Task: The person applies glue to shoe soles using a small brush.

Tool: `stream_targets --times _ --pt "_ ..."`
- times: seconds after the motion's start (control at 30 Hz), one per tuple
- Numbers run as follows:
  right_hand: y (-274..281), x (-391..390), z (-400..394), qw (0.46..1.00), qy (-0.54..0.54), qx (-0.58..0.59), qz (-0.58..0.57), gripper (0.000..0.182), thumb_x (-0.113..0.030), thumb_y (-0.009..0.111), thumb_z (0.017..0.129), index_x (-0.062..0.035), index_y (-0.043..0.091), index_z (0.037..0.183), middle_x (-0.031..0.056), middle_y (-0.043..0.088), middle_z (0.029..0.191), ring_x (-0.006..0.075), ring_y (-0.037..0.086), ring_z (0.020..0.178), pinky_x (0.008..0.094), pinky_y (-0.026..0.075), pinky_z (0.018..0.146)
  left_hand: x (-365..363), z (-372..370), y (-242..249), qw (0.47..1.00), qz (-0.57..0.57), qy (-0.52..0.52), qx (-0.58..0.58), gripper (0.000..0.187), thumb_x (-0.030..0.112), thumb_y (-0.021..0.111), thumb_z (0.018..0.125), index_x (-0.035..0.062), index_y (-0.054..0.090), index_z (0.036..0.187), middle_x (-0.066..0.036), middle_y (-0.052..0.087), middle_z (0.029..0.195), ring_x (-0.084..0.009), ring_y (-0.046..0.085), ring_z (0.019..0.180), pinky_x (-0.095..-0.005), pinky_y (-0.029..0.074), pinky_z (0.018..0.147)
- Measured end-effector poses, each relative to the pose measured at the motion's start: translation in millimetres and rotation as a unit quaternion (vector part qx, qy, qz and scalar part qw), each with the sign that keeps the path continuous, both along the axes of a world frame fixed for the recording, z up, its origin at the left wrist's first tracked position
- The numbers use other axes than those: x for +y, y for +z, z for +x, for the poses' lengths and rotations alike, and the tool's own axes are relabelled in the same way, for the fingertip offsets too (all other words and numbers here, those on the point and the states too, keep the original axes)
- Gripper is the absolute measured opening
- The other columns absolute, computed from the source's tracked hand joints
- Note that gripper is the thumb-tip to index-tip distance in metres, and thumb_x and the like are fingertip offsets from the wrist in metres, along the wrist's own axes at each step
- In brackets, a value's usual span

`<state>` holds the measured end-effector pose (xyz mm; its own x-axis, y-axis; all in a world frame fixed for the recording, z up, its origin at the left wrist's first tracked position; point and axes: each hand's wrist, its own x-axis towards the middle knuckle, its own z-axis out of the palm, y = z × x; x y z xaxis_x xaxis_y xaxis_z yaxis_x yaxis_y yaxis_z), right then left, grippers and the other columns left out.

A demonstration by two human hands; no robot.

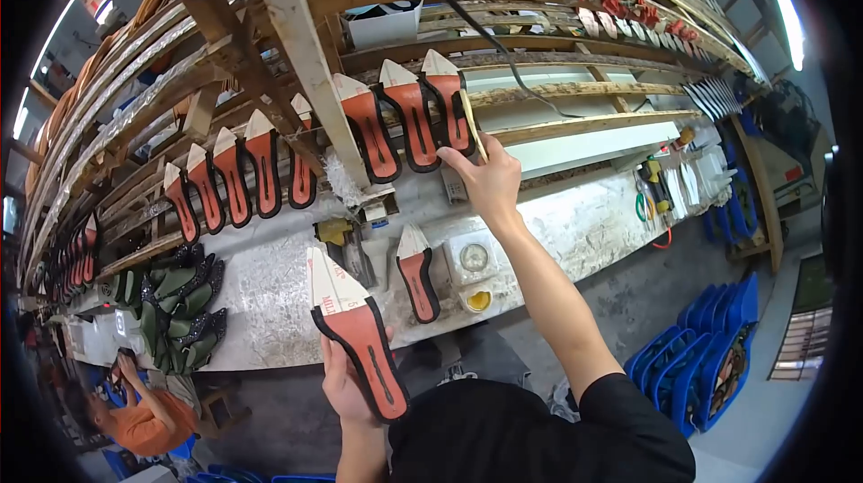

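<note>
My left hand grips a shoe insole from below, with its salmon-red, black-edged face up and its white pointed toe away from me. My right hand reaches up to the rack and is closed on another insole, seen nearly edge-on with its pale edge towards me. Just left of it, several similar insoles lean on the rack, toes up. One more insole lies on the bench between my arms, close to a round glass jar and a small dish of yellow stuff.
Wooden rack rails run above the long worn bench. Dark green shoes are piled at the left, near a person in an orange shirt. Tools lie at the right end; blue bins stand on the floor.
</note>
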<state>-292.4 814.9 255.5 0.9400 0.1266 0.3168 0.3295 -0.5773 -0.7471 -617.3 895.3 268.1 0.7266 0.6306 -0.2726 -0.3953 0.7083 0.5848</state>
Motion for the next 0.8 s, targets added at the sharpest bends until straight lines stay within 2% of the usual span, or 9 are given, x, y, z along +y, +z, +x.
stream_targets --times 0.13,0.2,0.27,0.3,0.4,0.53,0.6,0.7,0.8 --pt "16.5 -34.7 -43.9 0.999 0.02 0.034 0.035 0.066 -0.048 0.083 0.084 0.006 0.068 0.12 0.0069 0.065 0.065 0.0176 0.058 0.058 0.0307 0.047 0.056 13.6 -9.8 -8.5 1.0 -0.01 -0.004 0.005 0.047 0.024 0.04 0.111 0.0076 0.039 0.155 -0.016 0.061 0.141 -0.0273 0.067 0.114 -0.0505 0.054 0.102" --pt "13.4 -75.2 -77.6 0.982 0.134 0.127 0.031 0.054 -0.046 0.074 0.093 0.0007 0.069 0.12 0.0056 0.066 0.067 0.0175 0.056 0.058 0.0336 0.047 0.056 16.8 -19.9 -14.1 1.0 -0.021 -0.012 0.019 0.048 0.026 0.04 0.111 0.0075 0.04 0.155 -0.016 0.061 0.14 -0.0278 0.067 0.114 -0.0502 0.054 0.102" --pt "-28.7 -123.5 -103.3 0.973 0.123 0.195 0.007 0.048 -0.044 0.072 0.095 -0.0015 0.069 0.118 0.0061 0.067 0.068 0.0193 0.058 0.058 0.0353 0.048 0.057 23.8 -31.5 -25.0 0.993 -0.048 -0.086 -0.069 0.051 0.031 0.038 0.111 0.0087 0.038 0.157 -0.016 0.059 0.144 -0.0314 0.062 0.126 -0.0504 0.052 0.103" --pt "-57.7 -152.8 -117.3 0.964 0.117 0.24 -0.009 0.043 -0.041 0.069 0.097 -0.0036 0.07 0.117 0.0066 0.068 0.07 0.021 0.059 0.058 0.0369 0.048 0.057 15.0 -19.1 -12.2 0.99 -0.136 -0.007 -0.048 0.054 0.035 0.036 0.112 0.0105 0.036 0.16 -0.016 0.052 0.153 -0.0352 0.051 0.141 -0.0502 0.051 0.104" --pt "-119.2 -214.7 -166.5 0.935 0.096 0.338 -0.039 0.033 -0.037 0.065 0.1 -0.0079 0.07 0.114 0.0075 0.07 0.072 0.0245 0.061 0.058 0.0401 0.049 0.058 -0.4 -12.7 -30.2 0.983 -0.177 -0.031 -0.03 0.054 0.037 0.036 0.112 0.0107 0.037 0.16 -0.018 0.048 0.157 -0.0375 0.041 0.149 -0.0462 0.051 0.1" --pt "-156.5 -236.1 -185.5 0.922 0.122 0.243 -0.276 0.022 -0.03 0.06 0.1 -0.0126 0.07 0.11 0.0101 0.073 0.078 0.0342 0.068 0.067 0.0452 0.051 0.063 -3.1 -17.6 -53.8 0.968 -0.15 -0.15 -0.136 0.054 0.037 0.037 0.113 0.0134 0.034 0.161 -0.018 0.043 0.161 -0.0372 0.04 0.149 -0.0472 0.05 0.104" --pt "-170.5 -226.5 -181.2 0.905 0.128 0.184 -0.361 0.018 -0.024 0.064 0.096 -0.011 0.072 0.107 0.0108 0.074 0.082 0.0342 0.069 0.072 0.0416 0.051 0.066 -2.6 -21.7 -55.7 0.969 -0.147 -0.161 -0.115 0.053 0.034 0.038 0.112 0.0134 0.034 0.161 -0.018 0.042 0.161 -0.0371 0.04 0.149 -0.0477 0.05 0.105" --pt "-196.7 -203.6 -171.6 0.921 0.102 0.114 -0.358 0.018 -0.023 0.064 0.095 -0.0081 0.073 0.103 0.012 0.073 0.082 0.0361 0.067 0.07 0.0422 0.051 0.065 -0.8 -25.2 -59.2 0.97 -0.132 -0.187 -0.075 0.054 0.024 0.041 0.109 0.0136 0.033 0.162 -0.018 0.041 0.161 -0.0367 0.04 0.149 -0.0494 0.049 0.107" --pt "-206.6 -216.2 -186.8 0.921 0.092 0.223 -0.306 0.019 -0.023 0.064 0.095 -0.007 0.073 0.102 0.0119 0.073 0.08 0.0348 0.066 0.068 0.0416 0.051 0.064 -1.7 -35.7 -58.7 0.977 -0.099 -0.187 -0.039 0.06 0.015 0.045 0.103 0.013 0.032 0.162 -0.018 0.045 0.158 -0.0372 0.041 0.149 -0.0519 0.048 0.108"
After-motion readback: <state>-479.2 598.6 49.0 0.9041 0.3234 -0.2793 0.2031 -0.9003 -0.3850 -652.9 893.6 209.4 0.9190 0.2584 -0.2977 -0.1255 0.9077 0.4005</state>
